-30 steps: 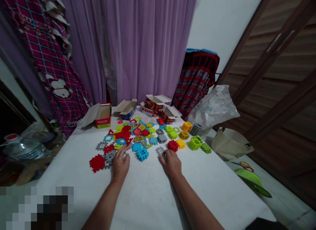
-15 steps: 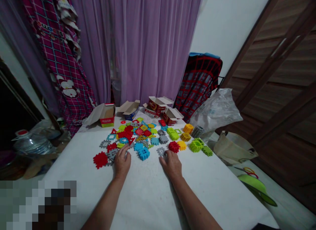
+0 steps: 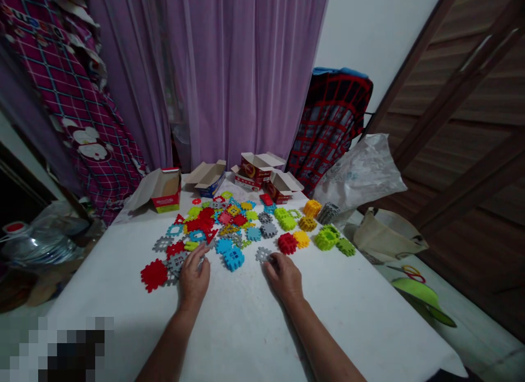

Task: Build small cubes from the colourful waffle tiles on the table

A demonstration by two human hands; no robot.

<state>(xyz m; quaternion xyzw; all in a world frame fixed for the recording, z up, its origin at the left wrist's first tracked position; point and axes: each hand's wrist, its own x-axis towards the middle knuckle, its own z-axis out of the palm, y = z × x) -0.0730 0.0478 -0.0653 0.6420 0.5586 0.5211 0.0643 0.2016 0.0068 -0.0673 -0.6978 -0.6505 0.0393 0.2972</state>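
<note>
My left hand (image 3: pixel 194 275) rests at the near side of a heap of notched plastic building tiles, fingers stretched out and apart. Under and beside it lie a grey tile (image 3: pixel 177 262) and a lime-green piece (image 3: pixel 191 246); a red tile (image 3: pixel 154 275) is farther left. My right hand (image 3: pixel 286 276) has its fingers curled with thumb and forefinger at the edge of a flat grey tile (image 3: pixel 262 254), which lies on the table. Part of that tile is hidden by the fingers. Between the hands stands a joined blue block (image 3: pixel 233 258).
Open cardboard boxes, one red (image 3: pixel 168 193), one blue (image 3: pixel 211 182) and more red ones (image 3: pixel 254 171), line the table's back. Joined red (image 3: pixel 287 243), yellow (image 3: pixel 302 239) and green (image 3: pixel 327 237) blocks stand right. A plastic bag (image 3: pixel 361 168) hangs over the table's right edge.
The view has turned slightly, so the table's contents sit a little farther left. My left hand has moved slightly nearer to me; my right hand stays at the grey tile.
</note>
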